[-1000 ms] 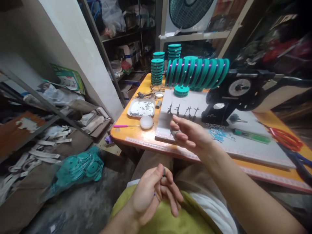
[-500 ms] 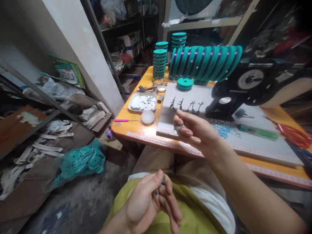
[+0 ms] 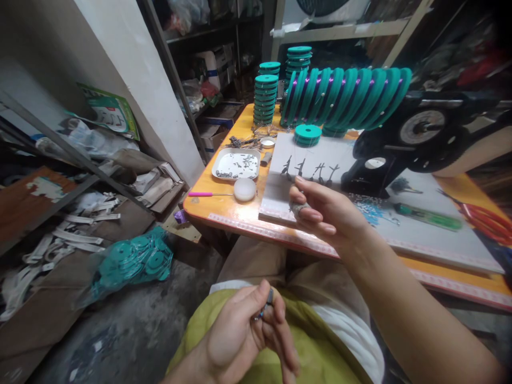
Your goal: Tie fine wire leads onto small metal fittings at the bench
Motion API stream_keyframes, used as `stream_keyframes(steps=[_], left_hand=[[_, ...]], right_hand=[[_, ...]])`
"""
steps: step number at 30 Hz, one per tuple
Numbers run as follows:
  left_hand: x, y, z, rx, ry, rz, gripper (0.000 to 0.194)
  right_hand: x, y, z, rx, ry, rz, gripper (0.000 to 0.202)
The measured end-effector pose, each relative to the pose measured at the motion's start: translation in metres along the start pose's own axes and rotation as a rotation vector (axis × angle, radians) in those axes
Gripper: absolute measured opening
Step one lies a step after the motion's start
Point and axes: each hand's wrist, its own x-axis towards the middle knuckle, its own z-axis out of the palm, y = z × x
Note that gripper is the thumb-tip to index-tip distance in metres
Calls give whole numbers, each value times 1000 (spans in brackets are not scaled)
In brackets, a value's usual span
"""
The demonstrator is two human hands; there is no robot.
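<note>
Low over the lap, my left hand (image 3: 256, 325) pinches a small dark piece with a bluish tip (image 3: 264, 306) between thumb and forefinger. My right hand (image 3: 322, 210) is raised over the near edge of the grey board (image 3: 280, 186), its thumb and fingertips drawn together; whatever they hold is too small to make out, and grey tape wraps one finger. Beyond it, several small dark wire-like pieces (image 3: 320, 172) lie in a row on the board. Blue and white bits (image 3: 370, 210) are scattered to the right of this hand.
Green spools fill a rod (image 3: 344, 98) on a black machine (image 3: 420, 128); more stand stacked (image 3: 266, 101) behind. On the orange table (image 3: 196, 210) are a white tray (image 3: 237, 164), a round white container (image 3: 244, 190) and a pink-handled tool (image 3: 200, 194). Red-handled pliers (image 3: 488, 221) lie right.
The view has shifted slightly, so the table things appear a little higher and further right. Both hands keep nearly the same pose; the piece in my left hand shows a bit more.
</note>
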Motion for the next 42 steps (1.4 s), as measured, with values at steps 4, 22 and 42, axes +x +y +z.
stream_keyframes(steps=[4,22,42], left_hand=[[-2,1,0,-1,2,-1,50],[38,45,4,604,1,437,38],[108,102,34,826,69,591,38]], right_hand=[[0,1,0,6,6,-4,34],[-5,-15,-3,-586,37,-184,43],[28,-39,-13,-113,-197,63,44]])
